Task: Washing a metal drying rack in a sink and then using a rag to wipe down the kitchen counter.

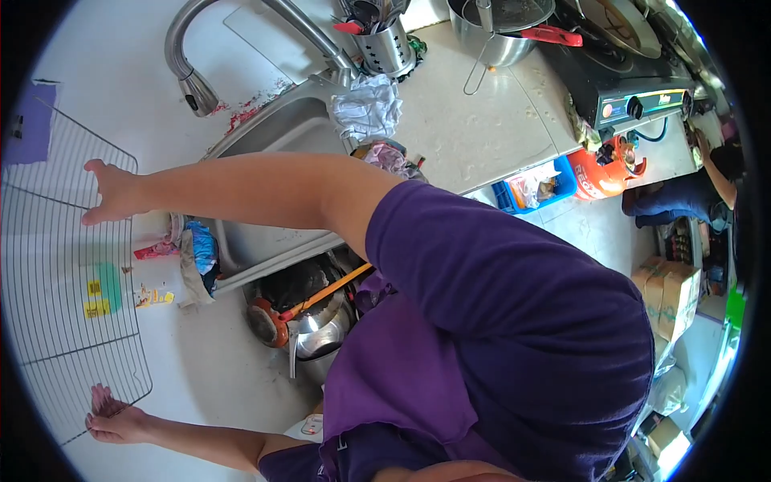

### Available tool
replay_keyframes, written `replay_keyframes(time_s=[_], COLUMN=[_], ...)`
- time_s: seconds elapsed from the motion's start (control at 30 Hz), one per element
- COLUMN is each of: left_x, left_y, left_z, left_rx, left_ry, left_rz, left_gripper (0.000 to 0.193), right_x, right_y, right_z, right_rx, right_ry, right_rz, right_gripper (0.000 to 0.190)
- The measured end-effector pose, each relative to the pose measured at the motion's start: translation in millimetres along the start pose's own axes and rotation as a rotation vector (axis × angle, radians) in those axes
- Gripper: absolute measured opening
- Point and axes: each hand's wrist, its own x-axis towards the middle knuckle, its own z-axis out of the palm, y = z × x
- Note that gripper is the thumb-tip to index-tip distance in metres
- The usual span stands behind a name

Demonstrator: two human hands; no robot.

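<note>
A large wire rack [66, 253] of thin parallel metal rods is held up at the far left, in front of a white surface. Near its lower corner, my left hand [117, 420] grips the rim, with some fingers showing through the wires. My right arm reaches across above the steel sink [265, 241]. Higher on the same rim, my right hand [117, 191] holds the rack with thumb and a finger spread apart; its remaining fingers are hard to make out. A green patch with yellow labels [102, 295] shows through the rods.
A curved faucet [181, 54] arches over the sink. Cloths [202, 253] lie on its near-left rim, and a white rag [367, 108] by the faucet's base. Pots [316, 331] sit beneath. A utensil holder [385, 48], pot [500, 45] and gas stove [638, 90] stand right; another person [686, 193] is beyond.
</note>
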Motion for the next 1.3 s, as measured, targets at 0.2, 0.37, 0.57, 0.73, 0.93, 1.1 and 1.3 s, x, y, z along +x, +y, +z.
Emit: replay_keyframes(time_s=[0.2, 0.37, 0.57, 0.73, 0.93, 1.1, 1.3], left_x=[-63, -92, -125, -134, -129, -130, -130], left_y=[-11, -36, -37, -41, -45, -17, -27], left_z=[19, 24, 45, 56, 41, 10, -13], left_rx=[-0.026, -0.085, -0.072, -0.126, -0.069, -0.001, 0.047], left_ry=[0.087, -0.004, -0.071, -0.095, -0.066, -0.007, 0.064], left_rz=[-0.068, -0.345, -0.417, -0.476, -0.476, -0.486, -0.483], left_gripper=[0.025, 0.021, 0.024, 0.026, 0.021, 0.023, 0.026], right_x=[-21, -184, -378, -402, -369, -360, -363], right_y=[77, 72, 38, 22, 45, 59, 46], right_z=[-9, -91, -275, -391, -414, -413, -405], right_rx=[-0.343, -0.592, -1.227, -1.467, -1.554, -1.491, -1.469], right_ry=[0.008, -0.188, 0.620, 1.175, 1.520, 1.581, 1.544], right_rz=[-0.211, -0.441, -0.094, 0.268, 0.768, 0.747, 0.877], right_gripper=[0.067, 0.024, 0.014, 0.031, 0.054, 0.056, 0.071])
